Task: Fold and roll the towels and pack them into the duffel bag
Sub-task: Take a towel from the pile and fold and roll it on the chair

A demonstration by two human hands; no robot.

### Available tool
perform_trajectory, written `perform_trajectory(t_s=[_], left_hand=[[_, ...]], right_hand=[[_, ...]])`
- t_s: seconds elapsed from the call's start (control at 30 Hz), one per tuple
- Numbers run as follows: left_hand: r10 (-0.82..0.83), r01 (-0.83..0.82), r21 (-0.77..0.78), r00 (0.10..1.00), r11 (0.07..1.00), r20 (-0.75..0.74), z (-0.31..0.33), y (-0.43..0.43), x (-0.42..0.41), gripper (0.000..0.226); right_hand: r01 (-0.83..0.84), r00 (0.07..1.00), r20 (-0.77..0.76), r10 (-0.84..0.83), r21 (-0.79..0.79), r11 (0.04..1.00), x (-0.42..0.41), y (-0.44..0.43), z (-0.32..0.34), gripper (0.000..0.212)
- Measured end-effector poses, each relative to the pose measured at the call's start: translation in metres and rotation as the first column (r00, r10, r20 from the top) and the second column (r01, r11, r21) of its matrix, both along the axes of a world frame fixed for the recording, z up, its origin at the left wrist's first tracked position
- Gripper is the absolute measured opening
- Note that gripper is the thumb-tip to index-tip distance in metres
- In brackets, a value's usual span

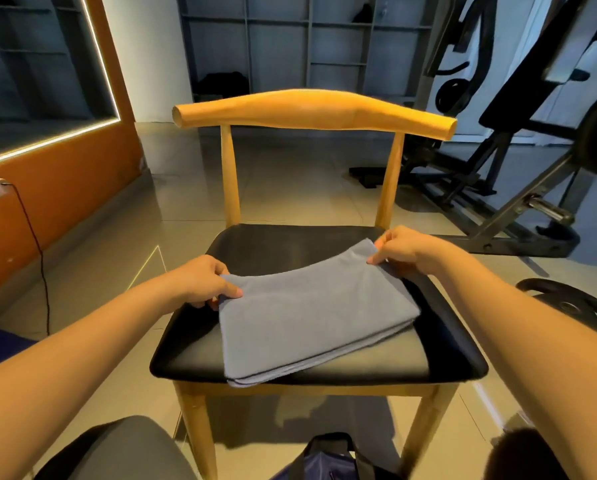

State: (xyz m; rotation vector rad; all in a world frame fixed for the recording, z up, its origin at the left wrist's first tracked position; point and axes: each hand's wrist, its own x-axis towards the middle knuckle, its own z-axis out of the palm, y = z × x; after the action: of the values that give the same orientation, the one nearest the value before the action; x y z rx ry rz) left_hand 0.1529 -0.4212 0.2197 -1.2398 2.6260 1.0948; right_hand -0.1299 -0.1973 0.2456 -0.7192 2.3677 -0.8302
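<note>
A grey-blue towel (310, 313) lies folded in several layers on the black seat of a wooden chair (456, 358). My left hand (200, 282) pinches the towel's far left corner between thumb and fingers. At the far right corner, my right hand (404, 249) pinches the fabric and holds it slightly raised. The dark duffel bag (328, 459), with its black strap handles, shows partly at the bottom edge, on the floor in front of the chair.
The chair's curved wooden backrest (310, 110) rises behind the seat. Black gym machines (518, 140) stand at the right, a weight plate (574, 303) lies on the floor beside the chair. An orange wall with a plugged-in cable (30, 233) is on the left.
</note>
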Motion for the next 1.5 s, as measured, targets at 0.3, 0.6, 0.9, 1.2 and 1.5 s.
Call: perform_trajectory(t_s=[0.3, 0.6, 0.9, 1.2, 1.5], left_hand=[[0.032, -0.033, 0.035, 0.999, 0.999, 0.035, -0.013, 0.043, 0.022, 0.035], [-0.481, 0.364, -0.42, 0.85, 0.831, -0.215, -0.026, 0.03, 0.053, 0.007], [-0.633, 0.452, -0.636, 0.771, 0.625, -0.073, -0.039, 0.019, 0.052, 0.02], [-0.512, 0.357, -0.508, 0.835, 0.784, -0.203, -0.038, 0.037, 0.052, 0.012], [-0.218, 0.171, -0.154, 0.902, 0.973, -0.374, -0.038, 0.047, 0.043, 0.007]], right_hand=[[-0.162, 0.821, -0.569, 0.046, -0.155, 0.975, 0.002, -0.112, -0.003, 0.026], [-0.612, 0.66, -0.479, 0.579, 0.106, 0.784, 0.128, -0.021, -0.022, 0.01], [-0.598, 0.296, -0.718, 0.63, 0.376, 0.708, 0.179, 0.034, -0.055, 0.027], [-0.409, 0.778, -0.533, 0.333, -0.027, 0.912, 0.178, 0.045, -0.063, 0.007], [-0.285, 0.871, -0.442, 0.215, -0.097, 0.954, 0.167, 0.049, -0.067, 0.003]])
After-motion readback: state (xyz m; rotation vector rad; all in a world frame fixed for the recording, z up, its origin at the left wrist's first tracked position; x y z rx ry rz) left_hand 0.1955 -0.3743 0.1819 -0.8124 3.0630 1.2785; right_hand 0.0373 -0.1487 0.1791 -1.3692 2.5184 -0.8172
